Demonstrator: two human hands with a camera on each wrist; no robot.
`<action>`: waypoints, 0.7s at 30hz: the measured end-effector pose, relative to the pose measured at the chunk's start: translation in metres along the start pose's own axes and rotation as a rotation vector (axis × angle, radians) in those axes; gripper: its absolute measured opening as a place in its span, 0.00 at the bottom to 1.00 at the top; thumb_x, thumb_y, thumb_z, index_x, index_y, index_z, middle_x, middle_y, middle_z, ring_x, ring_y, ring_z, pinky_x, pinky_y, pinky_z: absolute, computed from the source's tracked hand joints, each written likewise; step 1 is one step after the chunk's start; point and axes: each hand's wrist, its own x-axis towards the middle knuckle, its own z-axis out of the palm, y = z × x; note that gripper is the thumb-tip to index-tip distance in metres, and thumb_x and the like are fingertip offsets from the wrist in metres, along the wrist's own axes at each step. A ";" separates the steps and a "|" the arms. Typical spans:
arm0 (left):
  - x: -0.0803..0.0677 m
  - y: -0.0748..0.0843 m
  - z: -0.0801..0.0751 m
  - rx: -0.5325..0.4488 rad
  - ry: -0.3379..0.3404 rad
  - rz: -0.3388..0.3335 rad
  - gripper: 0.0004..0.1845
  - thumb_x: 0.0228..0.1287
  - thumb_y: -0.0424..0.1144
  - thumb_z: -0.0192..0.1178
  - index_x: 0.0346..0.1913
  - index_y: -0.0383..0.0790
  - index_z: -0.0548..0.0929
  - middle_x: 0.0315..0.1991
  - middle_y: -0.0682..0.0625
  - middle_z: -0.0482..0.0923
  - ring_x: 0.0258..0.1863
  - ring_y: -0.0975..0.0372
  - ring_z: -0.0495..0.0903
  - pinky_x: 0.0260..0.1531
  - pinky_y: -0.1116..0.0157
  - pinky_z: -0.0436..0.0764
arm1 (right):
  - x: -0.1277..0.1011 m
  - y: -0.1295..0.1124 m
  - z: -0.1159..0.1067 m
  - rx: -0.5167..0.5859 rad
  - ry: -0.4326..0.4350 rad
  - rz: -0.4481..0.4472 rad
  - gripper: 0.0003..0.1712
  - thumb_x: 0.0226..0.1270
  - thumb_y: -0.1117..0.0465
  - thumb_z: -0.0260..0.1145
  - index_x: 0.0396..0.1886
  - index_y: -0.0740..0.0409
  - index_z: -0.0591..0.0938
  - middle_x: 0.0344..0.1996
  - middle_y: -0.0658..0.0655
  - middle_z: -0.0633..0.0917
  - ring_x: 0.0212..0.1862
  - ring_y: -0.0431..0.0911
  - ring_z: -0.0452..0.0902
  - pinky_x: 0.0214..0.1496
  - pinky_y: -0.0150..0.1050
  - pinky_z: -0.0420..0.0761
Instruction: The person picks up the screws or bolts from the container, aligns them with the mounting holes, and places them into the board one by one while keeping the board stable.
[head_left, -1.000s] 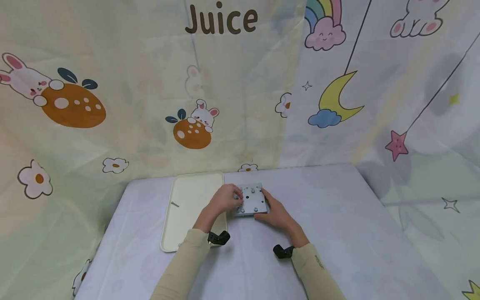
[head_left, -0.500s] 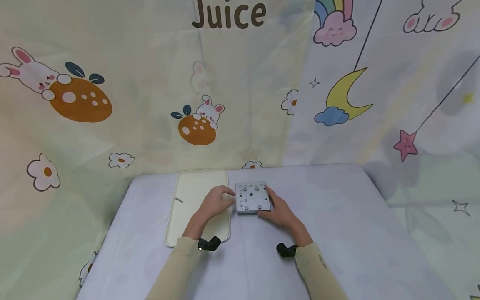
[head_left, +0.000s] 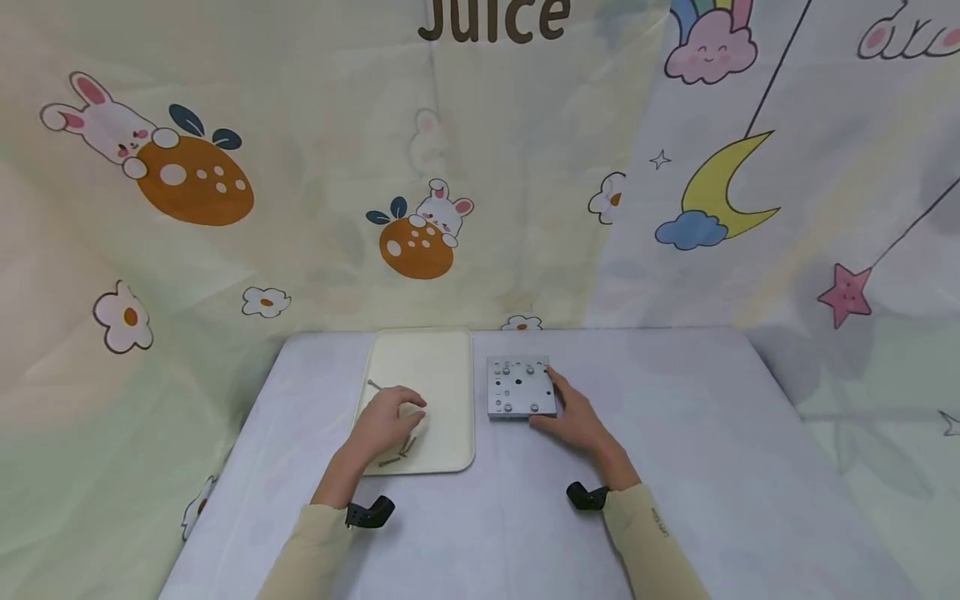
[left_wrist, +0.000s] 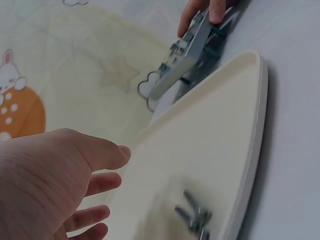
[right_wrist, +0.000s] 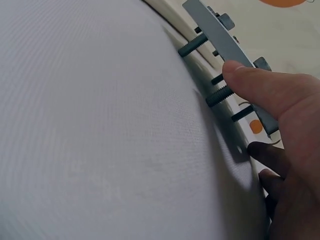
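Note:
A square grey metal plate with several screws in its holes stands on the table right of a cream tray. My right hand pinches the plate's near right edge. In the right wrist view the thumb lies on the plate and screw shanks stick out below it. My left hand hovers over the tray, fingers relaxed and holding nothing. Loose screws lie just below the left hand; in the left wrist view these screws are blurred. One more screw lies further back.
The table has a pale lilac cloth. A cartoon-printed backdrop closes off the rear and both sides. The tray's rim runs close beside the plate.
My left hand left the plate's left edge and moved left and nearer, over the tray. The right hand kept its hold on the plate. The head view shifted.

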 end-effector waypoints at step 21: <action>-0.066 -0.042 -0.014 0.055 0.065 -0.098 0.04 0.52 0.35 0.71 0.32 0.44 0.88 0.42 0.50 0.82 0.49 0.50 0.78 0.52 0.50 0.74 | 0.003 -0.001 -0.001 0.005 -0.006 0.000 0.63 0.50 0.37 0.75 0.79 0.46 0.48 0.75 0.57 0.55 0.75 0.55 0.47 0.72 0.54 0.52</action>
